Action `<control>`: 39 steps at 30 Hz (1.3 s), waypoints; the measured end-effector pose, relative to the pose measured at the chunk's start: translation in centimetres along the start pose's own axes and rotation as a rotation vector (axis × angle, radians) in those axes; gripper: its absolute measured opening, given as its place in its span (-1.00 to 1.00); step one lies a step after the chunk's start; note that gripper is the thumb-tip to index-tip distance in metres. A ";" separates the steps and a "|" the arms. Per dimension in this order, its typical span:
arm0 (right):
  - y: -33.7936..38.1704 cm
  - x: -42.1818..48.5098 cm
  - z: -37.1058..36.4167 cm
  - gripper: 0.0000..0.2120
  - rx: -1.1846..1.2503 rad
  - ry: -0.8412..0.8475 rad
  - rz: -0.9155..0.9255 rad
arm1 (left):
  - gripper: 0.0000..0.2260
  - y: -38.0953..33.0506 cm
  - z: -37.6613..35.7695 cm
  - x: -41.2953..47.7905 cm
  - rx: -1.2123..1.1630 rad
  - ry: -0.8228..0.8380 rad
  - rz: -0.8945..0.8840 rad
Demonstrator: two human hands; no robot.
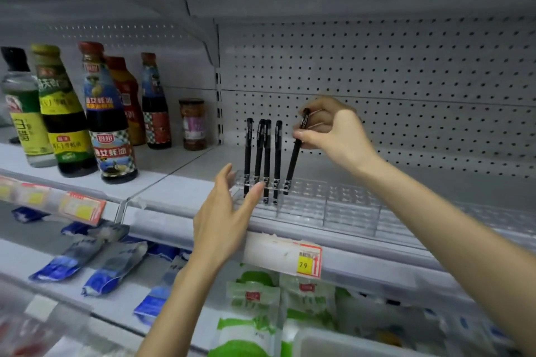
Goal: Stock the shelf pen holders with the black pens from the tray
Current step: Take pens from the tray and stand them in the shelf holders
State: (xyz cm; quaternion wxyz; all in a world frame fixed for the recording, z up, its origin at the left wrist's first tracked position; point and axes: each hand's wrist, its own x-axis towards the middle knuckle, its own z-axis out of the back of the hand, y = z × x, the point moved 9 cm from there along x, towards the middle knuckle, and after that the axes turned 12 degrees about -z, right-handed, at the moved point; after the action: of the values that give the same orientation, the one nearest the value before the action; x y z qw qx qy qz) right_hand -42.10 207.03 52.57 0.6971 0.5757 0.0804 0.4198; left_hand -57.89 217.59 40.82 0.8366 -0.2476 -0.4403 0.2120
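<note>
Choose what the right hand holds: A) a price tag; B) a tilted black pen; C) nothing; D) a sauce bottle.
B: the right hand pinches a tilted black pen, its lower end at the clear holder beside four standing pens.

The right grip (333, 133) holds a pen (293, 162) tilted, its lower end in the pen holder (333, 206) on the shelf (174, 182). Just left of that grip, four pens (277, 153) stand in the holder. The left grip (223, 217) lies lower left, at the holder's front. Bottles (107, 113) stand well left.
</note>
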 end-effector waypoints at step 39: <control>-26.4 -29.7 -2.8 -0.52 -0.576 0.479 -0.315 | -0.31 -1.0 -12.5 -28.3 -0.068 0.514 0.062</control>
State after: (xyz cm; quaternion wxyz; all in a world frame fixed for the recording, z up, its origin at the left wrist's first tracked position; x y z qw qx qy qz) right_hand -49.61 189.41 17.64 0.8472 0.2233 0.2068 0.4355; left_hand -62.02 197.71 17.40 0.9052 -0.3350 -0.2122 0.1527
